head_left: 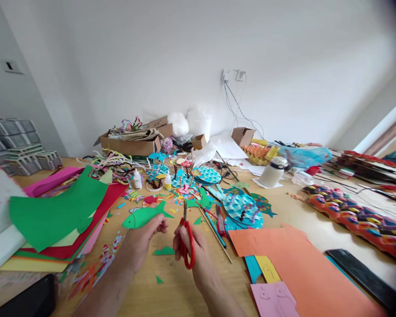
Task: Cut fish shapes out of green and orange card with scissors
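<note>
My right hand point(193, 244) is closed around the handles of red-handled scissors point(187, 251), whose blades point away from me. Just left of it, my left hand point(155, 226) has its fingers curled in. Beside that hand is a green paper fish point(141, 217) with a drawn eye and gill line; the hand overlaps its lower edge near the tail. Whether those fingers pinch anything is hidden. Below the hands lie a green paper scrap point(165, 251) and a smaller green triangle point(159, 279). More green cut paper point(203, 200) lies beyond the scissor tips.
Coloured paper sheets point(59, 207) are stacked at left, above a black phone point(26, 297). Orange paper point(293, 259) lies at right beside a dark phone point(359, 273). Glue bottles point(137, 179), blue paper-plate fish point(242, 209), a wooden stick point(218, 237) and a white bottle point(273, 171) stand or lie ahead.
</note>
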{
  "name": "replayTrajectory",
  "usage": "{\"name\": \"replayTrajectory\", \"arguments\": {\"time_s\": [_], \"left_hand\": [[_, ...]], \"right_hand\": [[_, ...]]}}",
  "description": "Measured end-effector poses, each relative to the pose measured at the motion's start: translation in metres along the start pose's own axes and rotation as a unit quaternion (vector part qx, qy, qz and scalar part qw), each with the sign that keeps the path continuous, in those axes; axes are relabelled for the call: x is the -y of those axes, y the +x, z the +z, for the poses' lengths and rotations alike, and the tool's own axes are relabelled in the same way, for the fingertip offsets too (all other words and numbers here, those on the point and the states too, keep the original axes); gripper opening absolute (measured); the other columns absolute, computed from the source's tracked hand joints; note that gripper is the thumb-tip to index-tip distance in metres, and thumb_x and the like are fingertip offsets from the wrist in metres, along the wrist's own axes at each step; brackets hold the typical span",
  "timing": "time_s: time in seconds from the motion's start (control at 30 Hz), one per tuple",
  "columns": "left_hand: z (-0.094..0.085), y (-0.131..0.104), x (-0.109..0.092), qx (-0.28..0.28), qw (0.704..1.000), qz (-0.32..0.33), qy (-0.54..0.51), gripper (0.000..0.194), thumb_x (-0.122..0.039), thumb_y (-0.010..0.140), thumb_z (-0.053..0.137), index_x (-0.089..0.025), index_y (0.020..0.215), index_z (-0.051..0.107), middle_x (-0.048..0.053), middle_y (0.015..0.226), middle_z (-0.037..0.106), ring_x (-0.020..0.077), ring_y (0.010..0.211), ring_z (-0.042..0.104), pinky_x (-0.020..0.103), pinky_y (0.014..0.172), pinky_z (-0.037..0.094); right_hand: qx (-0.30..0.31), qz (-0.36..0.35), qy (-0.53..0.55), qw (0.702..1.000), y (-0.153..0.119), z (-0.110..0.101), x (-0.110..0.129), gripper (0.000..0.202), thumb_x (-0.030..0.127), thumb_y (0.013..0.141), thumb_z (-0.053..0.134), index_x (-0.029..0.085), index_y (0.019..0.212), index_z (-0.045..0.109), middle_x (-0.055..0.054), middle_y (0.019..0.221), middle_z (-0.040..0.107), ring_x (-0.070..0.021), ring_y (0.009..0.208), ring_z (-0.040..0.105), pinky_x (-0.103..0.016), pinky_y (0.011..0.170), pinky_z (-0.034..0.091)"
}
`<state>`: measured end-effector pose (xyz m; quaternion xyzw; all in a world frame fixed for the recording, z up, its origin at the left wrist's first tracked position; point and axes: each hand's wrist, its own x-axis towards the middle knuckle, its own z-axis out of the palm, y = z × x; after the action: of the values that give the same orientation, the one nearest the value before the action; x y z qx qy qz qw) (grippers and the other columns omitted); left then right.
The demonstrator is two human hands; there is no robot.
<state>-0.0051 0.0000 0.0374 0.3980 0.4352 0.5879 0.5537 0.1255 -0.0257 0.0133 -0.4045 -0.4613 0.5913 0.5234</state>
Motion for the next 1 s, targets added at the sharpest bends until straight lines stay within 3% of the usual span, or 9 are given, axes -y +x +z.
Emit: {"name": "replayTrajectory", "arguments": {"time_s": [0.17,0.37,0.77,1.0], "left_hand": [[0.005,0.001,-0.006,-0.024,0.996,-0.015,-0.083,0.017,-0.027,0.053,0.077,-0.014,0.057,0.066,0.000,0.056,0.065,0.0144,0.057,0.058,0.026,0.054,0.050],[0.013,-0.001,0.000,-0.029,0.993,-0.014,-0.115,0.014,-0.026,0.056,0.075,-0.014,0.059,0.067,-0.001,0.058,0.067,0.0130,0.058,0.059,0.024,0.054,0.051],[0.026,-0.006,0.006,-0.072,0.988,-0.015,-0.135,0.018,-0.023,0.052,0.076,-0.015,0.064,0.065,-0.001,0.061,0.066,0.0136,0.059,0.058,0.024,0.056,0.049],[0.033,-0.010,0.012,-0.117,0.987,0.006,-0.113,0.015,-0.027,0.056,0.073,-0.018,0.065,0.066,-0.001,0.065,0.064,0.0145,0.064,0.059,0.028,0.067,0.049]], "right_hand": [[0.039,0.021,-0.089,0.995,-0.021,-0.002,0.000,0.043,0.058,0.077,0.049,0.018,0.064,0.041,0.005,0.049,0.043,-0.0082,0.044,0.041,-0.019,0.044,0.033],[0.036,0.023,-0.140,0.989,-0.022,0.009,-0.001,0.035,0.048,0.081,0.046,0.020,0.061,0.039,0.006,0.048,0.037,-0.0083,0.043,0.038,-0.020,0.042,0.029],[0.018,0.028,-0.090,0.995,-0.020,0.017,0.009,0.037,0.051,0.080,0.045,0.019,0.061,0.039,0.007,0.047,0.037,-0.0068,0.042,0.035,-0.018,0.042,0.031],[0.001,0.034,-0.052,0.998,-0.018,0.021,0.005,0.039,0.054,0.080,0.045,0.019,0.062,0.040,0.008,0.044,0.038,-0.0060,0.038,0.036,-0.017,0.038,0.029]]}}
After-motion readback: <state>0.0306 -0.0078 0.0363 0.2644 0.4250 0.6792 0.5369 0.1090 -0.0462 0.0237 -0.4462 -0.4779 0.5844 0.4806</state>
